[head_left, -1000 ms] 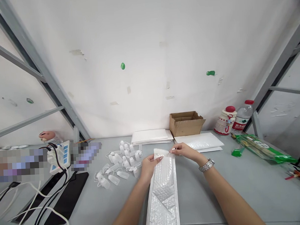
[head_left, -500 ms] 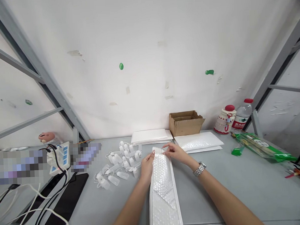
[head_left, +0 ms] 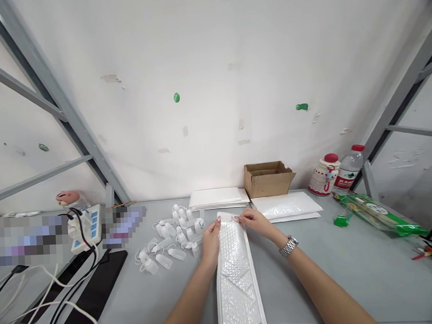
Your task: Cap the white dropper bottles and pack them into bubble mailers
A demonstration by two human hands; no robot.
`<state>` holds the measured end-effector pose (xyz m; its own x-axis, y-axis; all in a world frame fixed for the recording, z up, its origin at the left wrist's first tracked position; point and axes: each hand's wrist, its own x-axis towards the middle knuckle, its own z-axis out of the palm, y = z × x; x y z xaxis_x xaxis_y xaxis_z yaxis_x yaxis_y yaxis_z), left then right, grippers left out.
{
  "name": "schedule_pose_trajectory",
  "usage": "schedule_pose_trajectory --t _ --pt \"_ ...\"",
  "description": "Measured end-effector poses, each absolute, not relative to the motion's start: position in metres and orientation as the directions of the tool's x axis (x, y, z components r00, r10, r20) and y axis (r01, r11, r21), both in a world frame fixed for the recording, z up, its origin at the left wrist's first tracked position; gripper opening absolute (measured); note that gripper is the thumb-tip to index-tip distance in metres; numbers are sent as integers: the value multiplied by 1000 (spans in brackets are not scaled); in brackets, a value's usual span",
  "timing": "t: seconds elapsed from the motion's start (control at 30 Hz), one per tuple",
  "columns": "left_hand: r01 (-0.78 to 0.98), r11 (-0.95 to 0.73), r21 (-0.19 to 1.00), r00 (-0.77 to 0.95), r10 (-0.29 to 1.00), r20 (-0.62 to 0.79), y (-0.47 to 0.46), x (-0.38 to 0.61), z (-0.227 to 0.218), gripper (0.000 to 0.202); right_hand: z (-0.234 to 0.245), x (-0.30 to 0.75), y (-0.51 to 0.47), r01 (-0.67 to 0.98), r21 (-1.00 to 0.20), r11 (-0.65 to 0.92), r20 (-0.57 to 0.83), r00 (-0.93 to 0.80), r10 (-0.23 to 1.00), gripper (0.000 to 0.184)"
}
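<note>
A long white bubble-wrap mailer (head_left: 237, 271) lies lengthwise on the grey table (head_left: 349, 271), running away from me. My left hand (head_left: 210, 238) grips its far left edge with the fingers closed on it. My right hand (head_left: 252, 221), a metal watch on its wrist, pinches the far end flap of the mailer. A cluster of several small white plastic bottles (head_left: 176, 230) lies just left of my left hand.
A stack of white mailers (head_left: 217, 197) and an open cardboard box (head_left: 267, 178) stand at the back, more mailers (head_left: 289, 206) to the right. A jar and water bottle (head_left: 350, 168) sit far right, a green packet (head_left: 377, 214) nearby. A power strip (head_left: 86, 225), cables and black slabs are at left.
My right hand has moved left along the mailer's far end, from its right corner toward the middle. The lifted end of the mailer has come down flatter on the table.
</note>
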<state>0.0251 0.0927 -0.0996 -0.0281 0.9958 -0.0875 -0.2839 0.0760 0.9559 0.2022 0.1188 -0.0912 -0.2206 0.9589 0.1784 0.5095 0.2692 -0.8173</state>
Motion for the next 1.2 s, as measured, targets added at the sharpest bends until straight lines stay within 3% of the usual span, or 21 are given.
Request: schedule_pose_trajectory --t 0.13,0.27,0.6,0.87,1.2 --pt "-266 75 961 3 997 -77 92 27 -98 44 -88 198 115 578 -758 302 279 -131 951 36" --pt "-236 20 971 14 1000 -17 89 29 -94 42 -86 192 109 564 -700 437 384 -218 897 29" --pt "-178 -5 984 -1 1000 5 89 29 -96 46 -89 193 110 410 -835 368 325 -173 930 26" --pt "-181 -37 983 -39 999 31 89 29 -96 46 -96 192 114 565 -701 436 365 -241 899 51" --pt "-168 -63 984 -65 997 52 93 29 -104 46 -96 194 116 460 -846 270 224 -153 963 54"
